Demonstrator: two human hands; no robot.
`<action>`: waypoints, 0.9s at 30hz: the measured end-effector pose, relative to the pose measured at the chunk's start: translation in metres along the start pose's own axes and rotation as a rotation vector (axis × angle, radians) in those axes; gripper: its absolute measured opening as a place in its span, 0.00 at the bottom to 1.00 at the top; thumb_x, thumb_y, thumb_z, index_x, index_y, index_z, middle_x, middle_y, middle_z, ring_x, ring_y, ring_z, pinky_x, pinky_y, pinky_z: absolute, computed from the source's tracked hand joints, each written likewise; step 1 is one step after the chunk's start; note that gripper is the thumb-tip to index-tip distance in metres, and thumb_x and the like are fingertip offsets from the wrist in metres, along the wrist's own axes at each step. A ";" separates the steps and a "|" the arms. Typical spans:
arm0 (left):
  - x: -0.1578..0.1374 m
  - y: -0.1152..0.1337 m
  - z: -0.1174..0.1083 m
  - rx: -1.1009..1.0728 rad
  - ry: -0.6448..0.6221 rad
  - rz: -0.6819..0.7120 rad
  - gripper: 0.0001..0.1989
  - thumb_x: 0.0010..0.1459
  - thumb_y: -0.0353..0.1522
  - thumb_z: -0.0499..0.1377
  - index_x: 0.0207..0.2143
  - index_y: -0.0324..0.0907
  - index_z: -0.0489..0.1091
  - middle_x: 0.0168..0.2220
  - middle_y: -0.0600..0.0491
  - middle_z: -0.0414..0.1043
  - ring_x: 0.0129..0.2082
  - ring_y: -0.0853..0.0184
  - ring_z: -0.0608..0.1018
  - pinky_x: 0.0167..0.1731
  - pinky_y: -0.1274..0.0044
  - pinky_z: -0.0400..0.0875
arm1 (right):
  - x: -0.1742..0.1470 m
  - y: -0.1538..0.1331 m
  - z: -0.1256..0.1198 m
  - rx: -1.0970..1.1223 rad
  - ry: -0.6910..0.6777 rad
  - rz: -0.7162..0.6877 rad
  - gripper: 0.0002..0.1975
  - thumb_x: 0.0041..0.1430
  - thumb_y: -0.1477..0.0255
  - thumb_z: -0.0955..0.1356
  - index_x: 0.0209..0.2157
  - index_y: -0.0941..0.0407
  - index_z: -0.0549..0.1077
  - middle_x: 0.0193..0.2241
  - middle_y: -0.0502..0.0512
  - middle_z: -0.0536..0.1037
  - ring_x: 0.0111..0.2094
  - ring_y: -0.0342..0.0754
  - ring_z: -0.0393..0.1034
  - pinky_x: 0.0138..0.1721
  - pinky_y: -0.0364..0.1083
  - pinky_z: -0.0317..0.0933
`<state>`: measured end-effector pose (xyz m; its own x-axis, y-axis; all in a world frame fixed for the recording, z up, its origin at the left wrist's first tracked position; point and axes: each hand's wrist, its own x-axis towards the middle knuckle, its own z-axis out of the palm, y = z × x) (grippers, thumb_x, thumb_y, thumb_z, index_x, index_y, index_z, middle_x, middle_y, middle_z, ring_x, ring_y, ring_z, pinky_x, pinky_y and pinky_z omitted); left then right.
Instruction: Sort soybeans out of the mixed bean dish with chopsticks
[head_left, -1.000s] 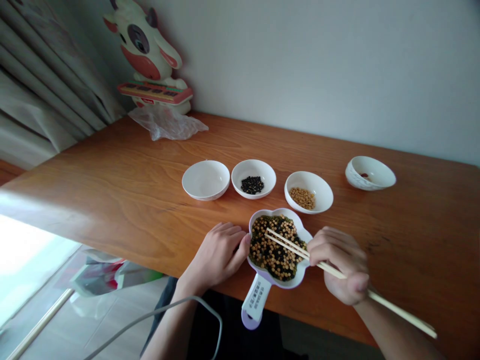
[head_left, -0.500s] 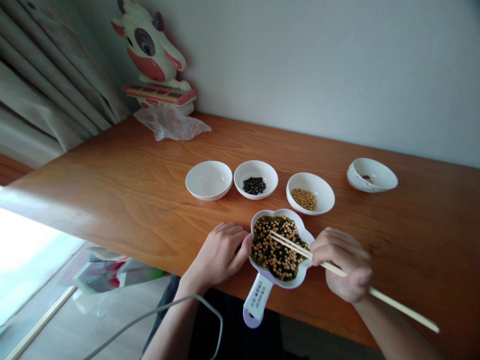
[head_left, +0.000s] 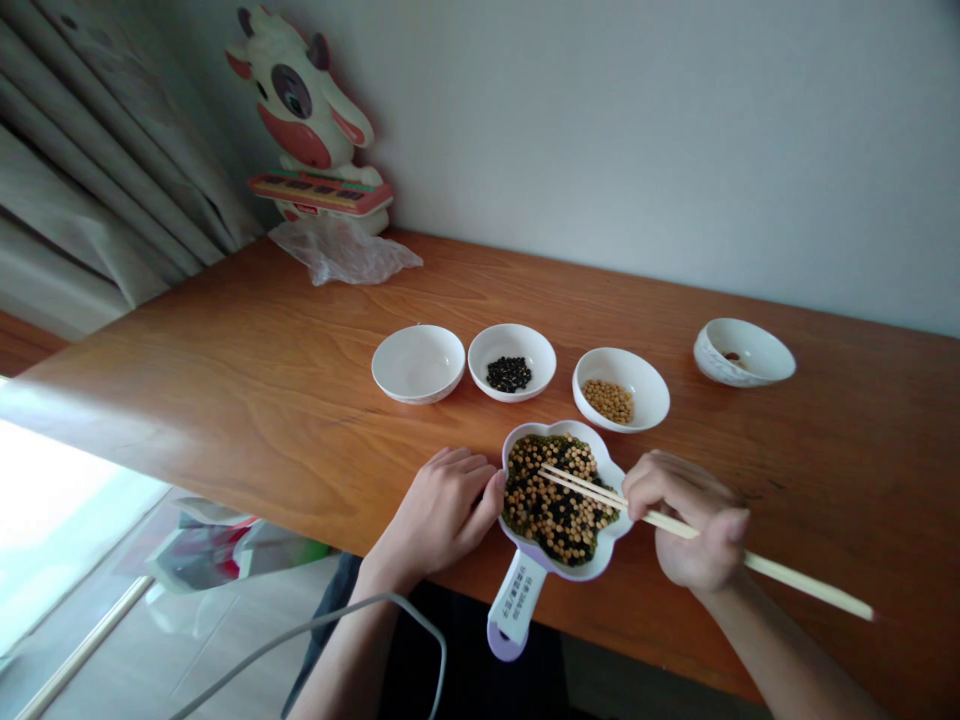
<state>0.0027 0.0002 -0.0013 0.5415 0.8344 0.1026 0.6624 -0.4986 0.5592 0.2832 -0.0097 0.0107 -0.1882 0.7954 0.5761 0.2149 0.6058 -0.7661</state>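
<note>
A flower-shaped white scoop (head_left: 517, 600) with a lilac rim lies near the table edge, full of mixed yellow, black and green beans (head_left: 559, 500). My left hand (head_left: 450, 505) rests on the table at its left side, fingers curled and thumb against the rim. In my right hand (head_left: 690, 520) is a pair of wooden chopsticks (head_left: 585, 487), their tips close together over the beans. Whether a bean is between the tips I cannot tell. Behind the scoop stand a bowl of black beans (head_left: 510, 374) and a bowl of yellow beans (head_left: 608, 401).
Left of the black beans is a white bowl (head_left: 418, 363) showing no contents. Another bowl (head_left: 744, 352), at the right, holds a few brownish pieces. A cow toy with a keyboard (head_left: 322, 190) and a plastic bag (head_left: 345, 250) sit at the back left. A grey cable (head_left: 337, 610) crosses my left forearm.
My right hand has tilted a little, bringing the rear ends of the chopsticks higher. The tips remain over nearly the same spot, and my left hand stays in place.
</note>
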 end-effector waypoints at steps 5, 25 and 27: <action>0.001 -0.001 0.000 -0.001 -0.007 -0.006 0.22 0.77 0.36 0.43 0.28 0.42 0.63 0.31 0.52 0.72 0.32 0.65 0.70 0.40 0.71 0.62 | -0.002 0.002 -0.001 0.013 0.014 0.029 0.37 0.74 0.46 0.49 0.23 0.52 0.71 0.19 0.52 0.70 0.22 0.48 0.64 0.29 0.51 0.52; 0.000 0.001 -0.001 0.005 0.007 -0.007 0.22 0.77 0.36 0.44 0.28 0.42 0.63 0.31 0.52 0.72 0.32 0.65 0.70 0.39 0.71 0.63 | 0.004 0.003 -0.004 0.002 0.003 0.065 0.40 0.73 0.44 0.48 0.21 0.53 0.70 0.19 0.52 0.71 0.21 0.48 0.64 0.27 0.50 0.54; 0.000 0.000 0.000 0.012 0.011 -0.006 0.22 0.77 0.36 0.44 0.28 0.42 0.64 0.31 0.52 0.71 0.32 0.65 0.70 0.39 0.71 0.63 | 0.004 0.004 -0.004 -0.002 0.014 0.061 0.39 0.74 0.46 0.48 0.21 0.53 0.70 0.18 0.53 0.71 0.21 0.48 0.64 0.27 0.50 0.54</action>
<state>0.0029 -0.0002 -0.0012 0.5318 0.8399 0.1080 0.6721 -0.4962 0.5496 0.2868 -0.0046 0.0111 -0.1614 0.8310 0.5323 0.2272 0.5562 -0.7994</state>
